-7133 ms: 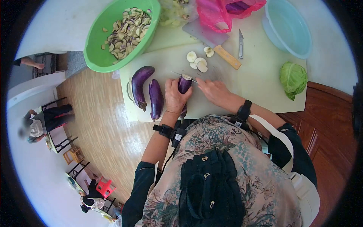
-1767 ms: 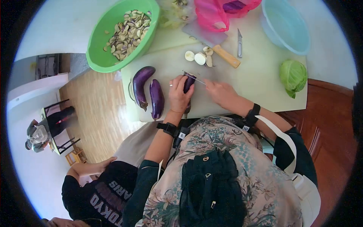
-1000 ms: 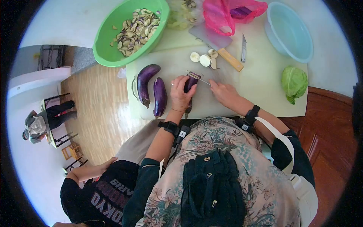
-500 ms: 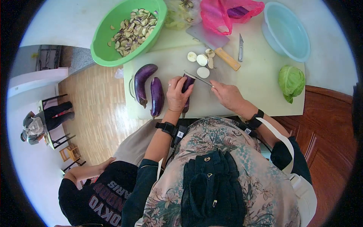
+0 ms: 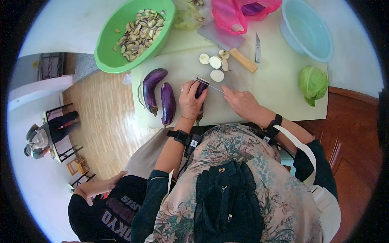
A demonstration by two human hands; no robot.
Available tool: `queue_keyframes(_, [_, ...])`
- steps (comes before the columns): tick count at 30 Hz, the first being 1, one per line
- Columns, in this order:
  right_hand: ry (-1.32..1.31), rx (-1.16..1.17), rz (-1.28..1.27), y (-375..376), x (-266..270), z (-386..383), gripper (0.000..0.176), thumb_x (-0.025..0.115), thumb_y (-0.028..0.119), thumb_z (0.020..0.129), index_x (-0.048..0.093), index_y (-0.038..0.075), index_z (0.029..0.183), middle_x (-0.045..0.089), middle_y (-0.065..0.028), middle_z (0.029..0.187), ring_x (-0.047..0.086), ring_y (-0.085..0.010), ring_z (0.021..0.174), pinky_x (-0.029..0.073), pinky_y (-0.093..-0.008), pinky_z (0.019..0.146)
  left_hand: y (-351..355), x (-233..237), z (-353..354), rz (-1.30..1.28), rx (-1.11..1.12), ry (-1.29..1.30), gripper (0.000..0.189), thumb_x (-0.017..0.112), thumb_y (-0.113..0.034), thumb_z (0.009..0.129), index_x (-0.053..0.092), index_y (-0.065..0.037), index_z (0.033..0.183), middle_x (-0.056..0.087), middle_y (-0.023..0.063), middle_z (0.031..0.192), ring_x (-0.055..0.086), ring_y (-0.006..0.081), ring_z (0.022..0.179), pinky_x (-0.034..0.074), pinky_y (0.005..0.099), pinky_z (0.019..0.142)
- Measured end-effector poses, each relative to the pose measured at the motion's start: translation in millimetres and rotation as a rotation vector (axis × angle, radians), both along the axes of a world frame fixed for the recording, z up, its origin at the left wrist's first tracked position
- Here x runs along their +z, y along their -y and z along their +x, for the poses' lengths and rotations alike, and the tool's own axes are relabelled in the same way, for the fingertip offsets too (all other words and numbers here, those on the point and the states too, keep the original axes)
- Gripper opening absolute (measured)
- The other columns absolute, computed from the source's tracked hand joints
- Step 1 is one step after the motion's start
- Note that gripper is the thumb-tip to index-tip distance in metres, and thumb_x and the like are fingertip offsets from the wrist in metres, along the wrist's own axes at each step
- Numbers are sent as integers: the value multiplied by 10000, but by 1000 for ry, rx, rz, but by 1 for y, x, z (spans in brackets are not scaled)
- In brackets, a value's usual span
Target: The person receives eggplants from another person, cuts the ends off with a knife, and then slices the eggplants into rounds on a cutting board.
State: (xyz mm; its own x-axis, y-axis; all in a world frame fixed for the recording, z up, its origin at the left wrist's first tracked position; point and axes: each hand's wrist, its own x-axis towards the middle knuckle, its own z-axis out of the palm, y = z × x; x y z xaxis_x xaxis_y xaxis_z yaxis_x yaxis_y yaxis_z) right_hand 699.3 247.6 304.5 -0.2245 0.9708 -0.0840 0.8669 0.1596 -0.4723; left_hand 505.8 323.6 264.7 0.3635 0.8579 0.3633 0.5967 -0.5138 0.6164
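My left hand [image 5: 189, 100] is closed around a partly cut eggplant [image 5: 201, 90], its pale cut end facing away from me on the cutting board [image 5: 182, 62]. In my right hand [image 5: 244, 106] is a knife [image 5: 212, 86], its handle hidden by the fingers. The thin blade lies across the eggplant near the cut end, close to my left fingertips. Just beyond are several round white eggplant slices [image 5: 217, 75]. Left of my left hand lie two whole purple eggplants, one curved [image 5: 150, 91] and one straighter [image 5: 167, 103].
A green basin [image 5: 101, 50] with many eggplant slices stands at back left. Further right are a cleaver [image 5: 223, 37], a pink bag [image 5: 227, 16], a box cutter [image 5: 257, 47], a pale blue basin [image 5: 287, 36] and a cabbage [image 5: 313, 85]. A person in black [image 5: 111, 212] is close on my left.
The knife and my right hand have shifted slightly left, and the blade looks thinner, at a different angle. My left hand keeps its hold on the eggplant. The view has tilted a little.
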Motion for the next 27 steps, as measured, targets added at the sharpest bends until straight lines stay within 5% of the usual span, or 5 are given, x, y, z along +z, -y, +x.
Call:
queue_keyframes(15, [-44, -7, -134, -42, -8, -27, 237, 493, 108, 865, 445, -27, 1054, 622, -212, 756, 629, -377, 698, 507, -445, 576, -4, -5, 0, 32, -18, 38, 363, 762, -88, 636, 607, -43, 961, 598, 125, 927, 569, 314, 846, 482, 379, 743])
queue_keyframes(27, [0, 41, -100, -28, -9, -18, 365, 505, 92, 848, 414, -66, 1164, 615, -216, 742, 631, -367, 668, 507, -450, 565, -2, -2, -1, -4, 2, 55, 361, 768, -95, 634, 621, -52, 961, 596, 122, 940, 566, 313, 849, 477, 385, 750])
